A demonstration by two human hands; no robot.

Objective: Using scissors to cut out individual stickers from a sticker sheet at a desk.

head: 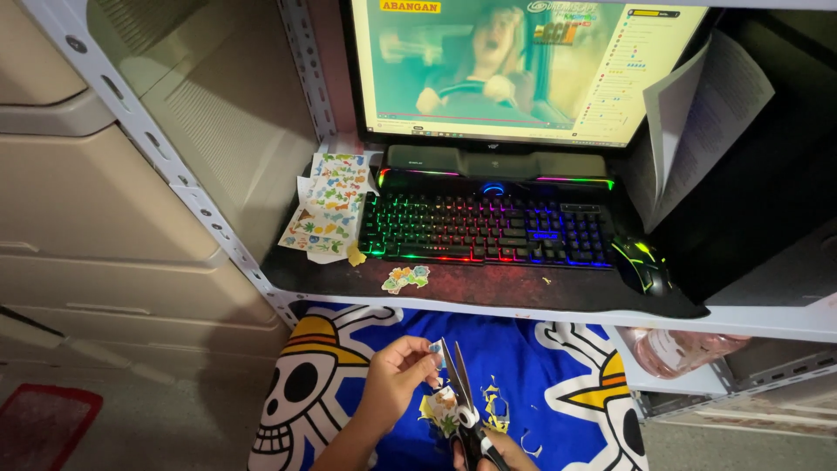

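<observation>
My left hand [394, 377] pinches a small piece of sticker paper [435, 351] by its edge, low in the view. Right beside it, the open blades of a pair of scissors [457, 379] point up at the paper. My right hand [497, 453] grips the scissors' black and white handles at the bottom edge and is mostly cut off. Colourful paper scraps [440, 408] lie under the scissors on a blue cloth [523, 366] printed with skulls in straw hats.
A dark desk shelf [488, 292] holds a rainbow-lit keyboard [485, 228], a black mouse [643, 264], sticker sheets [329, 205] and a cut-out sticker [405, 277]. A monitor [514, 70] plays a video behind. Papers [697, 122] lean at right. Beige drawers [96, 209] stand at left.
</observation>
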